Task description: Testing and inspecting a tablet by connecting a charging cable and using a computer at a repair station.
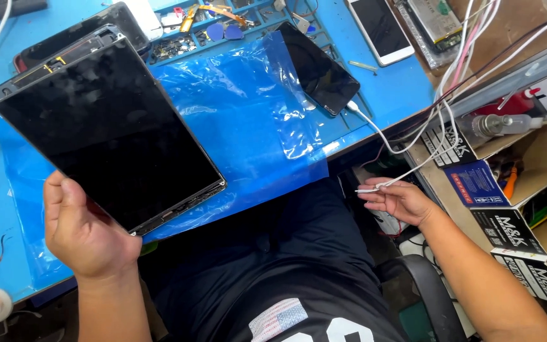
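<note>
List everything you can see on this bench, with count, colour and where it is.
tablet screen panel: one, black, held above bench at left
plastic sheet: one, blue, across bench centre
dark phone: one, black, on sheet's far edge, cable plugged in
white phone: one, top right of bench
white cable: several strands, right edge
cardboard boxes: several, brown and black, right
left hand: gripping panel's lower corner
right hand: pinching white cable end

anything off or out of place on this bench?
The large black glass tablet panel is lifted at a tilt in the left hand, its bottom edge showing exposed parts. The crinkled blue plastic sheet overhangs the blue table edge. The right hand pinches a white cable end.
</note>
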